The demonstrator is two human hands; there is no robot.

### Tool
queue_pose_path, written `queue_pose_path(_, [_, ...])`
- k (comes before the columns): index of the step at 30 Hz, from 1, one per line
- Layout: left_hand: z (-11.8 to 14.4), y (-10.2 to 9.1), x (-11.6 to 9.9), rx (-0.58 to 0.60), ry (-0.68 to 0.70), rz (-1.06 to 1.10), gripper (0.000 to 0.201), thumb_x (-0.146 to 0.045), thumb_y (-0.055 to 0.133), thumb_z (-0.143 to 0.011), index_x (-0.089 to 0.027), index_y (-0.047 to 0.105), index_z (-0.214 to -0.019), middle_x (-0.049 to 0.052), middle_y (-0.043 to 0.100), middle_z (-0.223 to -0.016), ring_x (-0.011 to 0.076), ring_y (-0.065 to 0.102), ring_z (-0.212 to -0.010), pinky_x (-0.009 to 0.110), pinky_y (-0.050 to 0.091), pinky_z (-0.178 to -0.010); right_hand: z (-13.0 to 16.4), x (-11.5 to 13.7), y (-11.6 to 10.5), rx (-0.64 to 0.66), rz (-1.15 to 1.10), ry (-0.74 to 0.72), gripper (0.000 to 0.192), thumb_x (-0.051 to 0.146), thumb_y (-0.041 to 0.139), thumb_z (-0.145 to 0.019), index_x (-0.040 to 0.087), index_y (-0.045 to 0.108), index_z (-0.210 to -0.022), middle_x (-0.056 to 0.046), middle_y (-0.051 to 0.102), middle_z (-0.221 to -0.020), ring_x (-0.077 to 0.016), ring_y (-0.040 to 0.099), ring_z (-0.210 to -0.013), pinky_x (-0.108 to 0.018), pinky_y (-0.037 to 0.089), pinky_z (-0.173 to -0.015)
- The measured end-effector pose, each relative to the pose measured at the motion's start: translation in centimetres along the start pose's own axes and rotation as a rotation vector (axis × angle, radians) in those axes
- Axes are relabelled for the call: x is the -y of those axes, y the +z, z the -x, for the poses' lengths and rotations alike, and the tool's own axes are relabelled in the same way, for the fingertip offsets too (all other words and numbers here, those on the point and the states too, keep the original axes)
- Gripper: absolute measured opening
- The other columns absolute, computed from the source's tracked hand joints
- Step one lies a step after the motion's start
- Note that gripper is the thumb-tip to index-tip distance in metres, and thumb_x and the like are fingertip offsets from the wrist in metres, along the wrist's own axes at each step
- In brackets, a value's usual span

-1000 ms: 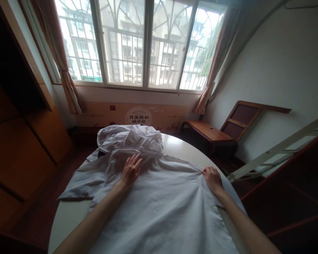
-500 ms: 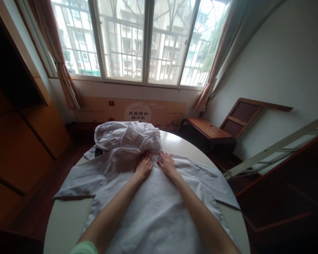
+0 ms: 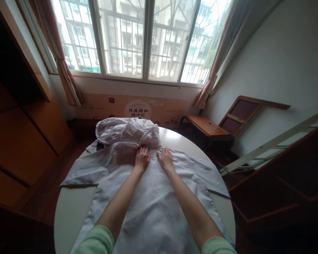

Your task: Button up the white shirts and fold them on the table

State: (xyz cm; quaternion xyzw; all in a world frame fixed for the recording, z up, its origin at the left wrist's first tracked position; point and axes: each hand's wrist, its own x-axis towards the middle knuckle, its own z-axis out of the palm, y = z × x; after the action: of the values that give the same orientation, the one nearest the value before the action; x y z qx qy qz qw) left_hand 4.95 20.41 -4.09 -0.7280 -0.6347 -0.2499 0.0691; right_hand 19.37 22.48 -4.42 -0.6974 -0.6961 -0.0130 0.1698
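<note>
The left hand and right hand rested, fingers slightly spread, on the white garment across the tabletop.

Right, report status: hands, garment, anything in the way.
Left hand and right hand resting on the pale garment. Garment spread across the round table, wrinkled, sleeves out sideways. Heaped pale cloth just beyond the hands.

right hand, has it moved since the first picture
Yes: judged against the round table, the right hand has moved left, from near the table's right edge toward its middle, on the white garment
</note>
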Motion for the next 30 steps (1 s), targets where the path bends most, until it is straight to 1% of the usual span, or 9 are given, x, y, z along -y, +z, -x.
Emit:
queue_pose_path(3, [0.1, -0.5, -0.1, -0.015, -0.035, -0.048, 0.029, -0.016, 0.044, -0.080, -0.011, 0.059, -0.105, 0.015, 0.057, -0.115, 0.0254, 0.047, -0.113, 0.037, 0.038, -0.095, 0.4, 0.2, -0.5, -0.068, 0.020, -0.059, 0.039, 0.024, 0.038, -0.088, 0.008, 0.051, -0.121, -0.017, 0.050, -0.128, -0.0246, 0.042, -0.118, -0.033, 0.030, -0.097])
queue_pose_path(5, [0.1, -0.7, -0.2, -0.011, -0.086, -0.076, 0.025, -0.016, 0.045, -0.080, -0.011, 0.060, -0.099, 0.015, 0.057, -0.110, 0.0259, 0.049, -0.107, 0.037, 0.041, -0.090, 0.6, 0.3, -0.8, -0.056, 0.029, -0.103, 0.033, 0.017, 0.038, -0.086, 0.010, 0.057, -0.111, -0.014, 0.058, -0.115, -0.0225, 0.048, -0.110, -0.031, 0.034, -0.092])
queue_pose_path(9, [0.2, -1.0, -0.3, 0.018, -0.157, -0.076, 0.029, -0.017, 0.044, -0.080, -0.010, 0.059, -0.104, 0.018, 0.054, -0.116, 0.0279, 0.047, -0.110, 0.041, 0.039, -0.093, 0.7, 0.3, -0.9, 0.004, 0.031, -0.122, 0.029, 0.013, 0.039, -0.084, 0.012, 0.061, -0.102, -0.013, 0.062, -0.104, -0.0210, 0.051, -0.104, -0.028, 0.037, -0.088])
queue_pose_path(13, [0.3, -0.7, -0.4, 0.066, -0.197, -0.025, 0.044, -0.021, 0.039, -0.081, -0.012, 0.050, -0.123, 0.016, 0.038, -0.138, 0.0298, 0.034, -0.127, 0.046, 0.028, -0.104, 0.6, 0.2, -1.0, 0.039, 0.018, -0.135, 0.038, 0.019, 0.036, -0.086, 0.014, 0.054, -0.118, -0.010, 0.054, -0.125, -0.0201, 0.042, -0.118, -0.029, 0.030, -0.098])
queue_pose_path(17, [0.4, -0.3, -0.1, 0.164, -0.219, 0.040, 0.054, -0.032, 0.036, -0.084, -0.017, 0.036, -0.136, 0.010, 0.023, -0.148, 0.0277, 0.020, -0.135, 0.047, 0.020, -0.109, 0.7, -0.1, -1.3, 0.221, 0.028, -0.125, 0.054, 0.039, 0.027, -0.091, 0.016, 0.031, -0.139, -0.006, 0.029, -0.146, -0.0198, 0.021, -0.134, -0.035, 0.015, -0.107])
queue_pose_path(20, [0.5, -0.4, 0.8, 0.261, -0.159, 0.050, 0.057, -0.044, 0.033, -0.085, -0.019, 0.036, -0.137, 0.008, 0.024, -0.148, 0.0266, 0.018, -0.136, 0.045, 0.018, -0.109, 0.8, -0.3, -1.7, 0.318, 0.042, -0.144, 0.064, 0.051, 0.023, -0.089, 0.015, 0.020, -0.143, -0.006, 0.018, -0.150, -0.0191, 0.011, -0.137, -0.037, 0.009, -0.108])
queue_pose_path(23, [0.7, -0.9, 2.4, 0.320, -0.023, 0.042, 0.059, -0.050, 0.032, -0.085, -0.020, 0.036, -0.136, 0.006, 0.028, -0.147, 0.0233, 0.020, -0.136, 0.039, 0.018, -0.110, 0.9, -0.7, -2.0, 0.335, 0.032, -0.173, 0.067, 0.056, 0.023, -0.088, 0.016, 0.020, -0.143, -0.005, 0.015, -0.150, -0.0189, 0.009, -0.137, -0.036, 0.008, -0.109])
queue_pose_path(26, [0.9, -1.7, 4.3, 0.338, 0.076, 0.039, 0.057, -0.048, 0.033, -0.086, -0.020, 0.038, -0.135, 0.004, 0.034, -0.144, 0.0193, 0.024, -0.134, 0.032, 0.019, -0.110, 0.9, -1.6, -2.3, 0.332, 0.019, -0.208, 0.066, 0.057, 0.024, -0.088, 0.019, 0.023, -0.142, -0.002, 0.017, -0.150, -0.0182, 0.010, -0.137, -0.035, 0.008, -0.109])
queue_pose_path(30, [1.3, -2.7, 6.2, 0.330, 0.105, 0.039, 0.055, -0.043, 0.037, -0.086, -0.017, 0.040, -0.133, 0.006, 0.037, -0.142, 0.0181, 0.029, -0.132, 0.030, 0.019, -0.110, 0.8, -4.2, -2.7, 0.324, 0.063, -0.166, 0.063, 0.055, 0.024, -0.089, 0.021, 0.025, -0.141, -0.002, 0.019, -0.150, -0.0178, 0.012, -0.137, -0.036, 0.009, -0.109])
